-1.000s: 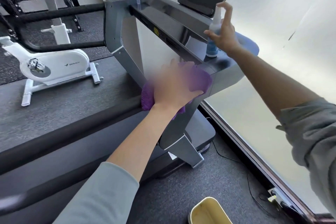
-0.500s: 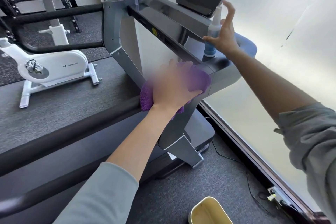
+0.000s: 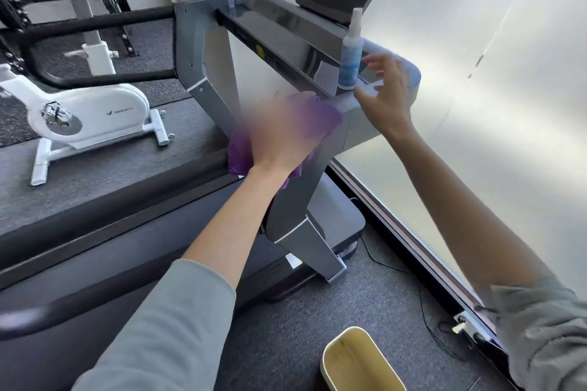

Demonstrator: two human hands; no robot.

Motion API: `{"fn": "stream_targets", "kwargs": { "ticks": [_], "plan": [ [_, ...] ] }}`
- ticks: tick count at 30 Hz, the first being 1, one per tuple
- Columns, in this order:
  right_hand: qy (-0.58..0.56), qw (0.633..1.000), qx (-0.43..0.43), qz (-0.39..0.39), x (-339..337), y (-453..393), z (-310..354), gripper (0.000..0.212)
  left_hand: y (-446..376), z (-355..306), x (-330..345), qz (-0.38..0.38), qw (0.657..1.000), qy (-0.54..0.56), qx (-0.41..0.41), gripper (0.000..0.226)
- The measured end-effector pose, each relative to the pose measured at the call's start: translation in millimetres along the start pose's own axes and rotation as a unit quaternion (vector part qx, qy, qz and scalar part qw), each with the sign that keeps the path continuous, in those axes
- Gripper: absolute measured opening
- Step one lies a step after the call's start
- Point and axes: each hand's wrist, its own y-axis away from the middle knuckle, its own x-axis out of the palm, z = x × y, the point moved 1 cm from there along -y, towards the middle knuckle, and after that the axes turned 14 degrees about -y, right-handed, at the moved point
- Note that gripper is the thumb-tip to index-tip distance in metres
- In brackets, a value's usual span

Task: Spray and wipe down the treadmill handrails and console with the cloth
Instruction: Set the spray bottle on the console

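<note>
- The right hand is letting go of the bottle, fingers now spread, bottle standing alone on the console.
- The left hand is pressing the cloth against the near rail end; wiping is taking over.

Bright daylight pours through the frosted glass panel to the right of the left hand's grip, washing it out and putting glare on the glossy dark treadmill console above it. The left hand and the purple fluffy cloth under it are smeared by blur. Straight lines bow near the edges.
</note>
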Motion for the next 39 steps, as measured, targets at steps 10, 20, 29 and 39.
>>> {"fn": "stream_targets", "kwargs": {
  "ticks": [10, 20, 29, 39],
  "plan": [
    [-0.339, 0.902, 0.181, 0.195, -17, 180, 56, 0.066, 69, -19, -49, -0.057, 0.967, 0.247, -0.028, 0.062],
    [-0.284, 0.926, 0.246, 0.031, 1, 284, 62, 0.067, 151, -21, -24, 0.334, 0.816, 0.471, 0.007, 0.08],
    [-0.234, 0.905, 0.343, -0.095, -78, 362, 11, 0.06, 199, -51, 46, 0.577, 0.634, 0.508, 0.091, 0.068],
    [-0.055, 0.875, 0.476, -0.072, -117, 476, -133, 0.041, 318, -131, 186, 0.592, 0.727, 0.312, 0.153, 0.036]
  ]
}}
